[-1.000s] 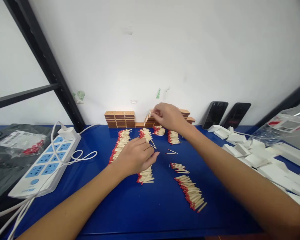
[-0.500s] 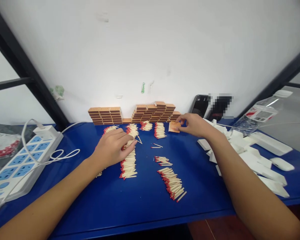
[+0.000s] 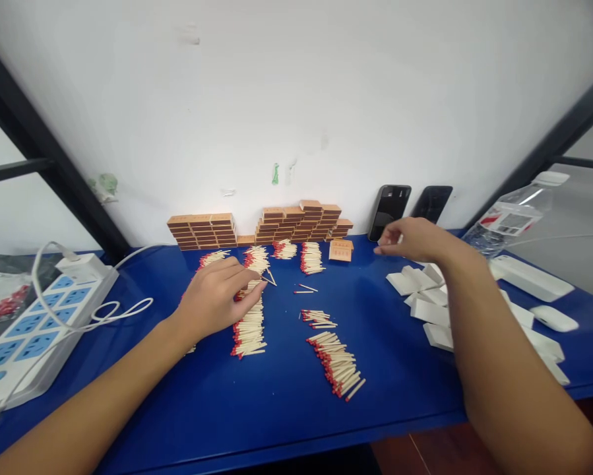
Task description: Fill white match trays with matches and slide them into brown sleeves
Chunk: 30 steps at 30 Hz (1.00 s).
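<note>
Left hand (image 3: 216, 297): palm down on the blue table (image 3: 286, 409), left of centre. The fingers are loose and slightly apart, closed on nothing. The index fingertip rests on the long row of red-tipped matches (image 3: 249, 323), which runs from the wall toward us, and the palm covers the row's left flank.

Right hand (image 3: 409, 239): at the back right of the table, fingers relaxed and half curled, thumb apart from them, gripping nothing. We read it as raised off the surface, though the angle makes this uncertain. It sits between the single matchbox (image 3: 341, 250) on its left and the cluster of white trays (image 3: 405, 282) just below and to its right.

The single matchbox stands on the table just in front of the stacked matchboxes (image 3: 301, 221) against the wall. A shorter stack (image 3: 202, 231) stands further left.

Other matches:
- a slanted pile (image 3: 338, 363) near the front centre
- a small bundle (image 3: 317, 318) above that pile
- two loose matches (image 3: 306, 289) mid-table

Two dark phones (image 3: 389, 211) lean on the wall behind the right hand. A power strip (image 3: 24, 330) lies at far left and a plastic bottle (image 3: 514, 221) at far right.
</note>
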### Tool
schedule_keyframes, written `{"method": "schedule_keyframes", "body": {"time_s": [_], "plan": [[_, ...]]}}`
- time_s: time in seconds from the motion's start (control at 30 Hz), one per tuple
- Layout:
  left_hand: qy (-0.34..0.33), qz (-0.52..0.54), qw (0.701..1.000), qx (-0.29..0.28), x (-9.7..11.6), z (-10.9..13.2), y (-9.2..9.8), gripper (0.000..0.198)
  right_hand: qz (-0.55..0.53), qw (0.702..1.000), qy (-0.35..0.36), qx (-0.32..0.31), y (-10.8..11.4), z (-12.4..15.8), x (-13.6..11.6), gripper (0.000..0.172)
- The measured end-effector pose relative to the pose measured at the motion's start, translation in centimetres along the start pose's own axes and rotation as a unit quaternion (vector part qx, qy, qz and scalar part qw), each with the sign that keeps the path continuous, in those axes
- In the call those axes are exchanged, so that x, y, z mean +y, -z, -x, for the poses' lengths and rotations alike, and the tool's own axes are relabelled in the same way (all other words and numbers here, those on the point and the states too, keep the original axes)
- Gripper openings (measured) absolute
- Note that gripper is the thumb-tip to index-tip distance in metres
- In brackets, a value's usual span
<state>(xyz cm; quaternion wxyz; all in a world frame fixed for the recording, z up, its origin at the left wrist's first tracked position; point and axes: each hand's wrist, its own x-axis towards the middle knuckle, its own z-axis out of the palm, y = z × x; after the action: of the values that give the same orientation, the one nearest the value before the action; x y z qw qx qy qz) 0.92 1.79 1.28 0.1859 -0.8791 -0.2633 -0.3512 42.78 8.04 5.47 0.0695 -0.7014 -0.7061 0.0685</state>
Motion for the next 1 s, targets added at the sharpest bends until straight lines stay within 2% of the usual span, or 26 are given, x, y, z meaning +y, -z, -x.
{"method": "schedule_keyframes", "body": {"time_s": [0.1, 0.2, 0.3, 0.47, 0.53, 0.63, 0.7, 0.8, 0.93, 1.0], "plan": [[0.002, 0.007, 1.000, -0.009, 0.3, -0.1, 0.1, 0.012, 0.011, 0.995, -0.045, -0.090, 0.6, 0.8, 1.0, 0.021], [0.003, 0.010, 1.000, -0.013, 0.5, -0.1, 0.1, 0.012, 0.026, 0.987, -0.070, -0.142, 0.0, 0.8, 0.8, 0.030], [0.005, 0.013, 1.000, -0.018, 0.4, -0.2, 0.1, 0.015, 0.047, 0.984, -0.079, -0.152, -0.6, 0.5, 0.3, 0.034], [0.005, 0.012, 1.000, -0.017, 0.4, -0.2, 0.2, 0.015, 0.048, 0.989, -0.047, -0.135, -0.4, 0.8, -0.8, 0.022], [0.002, 0.011, 1.000, -0.013, 0.5, -0.2, 0.2, 0.014, 0.024, 0.991, 0.003, -0.134, -0.3, 1.4, -2.4, 0.014], [-0.009, 0.014, 1.000, -0.015, 0.7, -0.3, 0.2, 0.013, -0.047, 0.979, 0.147, -0.129, -0.8, 2.7, -6.4, 0.008], [-0.017, 0.022, 0.999, -0.024, 1.0, -0.3, 0.1, 0.012, -0.075, 0.965, 0.229, -0.105, -1.6, 3.6, -9.3, 0.007], [-0.003, 0.043, 0.998, -0.041, 1.2, -0.2, 0.0, 0.016, -0.092, 0.945, 0.310, -0.056, -2.9, 4.9, -12.7, 0.010], [0.033, 0.060, 0.996, -0.060, 1.4, -0.1, -0.1, 0.043, -0.160, 0.903, 0.400, -0.003, -3.8, 6.4, -14.9, 0.008], [0.033, 0.068, 0.995, -0.063, 1.5, -0.1, -0.1, 0.045, -0.171, 0.887, 0.430, 0.008, -4.0, 7.0, -15.3, 0.010]]}}
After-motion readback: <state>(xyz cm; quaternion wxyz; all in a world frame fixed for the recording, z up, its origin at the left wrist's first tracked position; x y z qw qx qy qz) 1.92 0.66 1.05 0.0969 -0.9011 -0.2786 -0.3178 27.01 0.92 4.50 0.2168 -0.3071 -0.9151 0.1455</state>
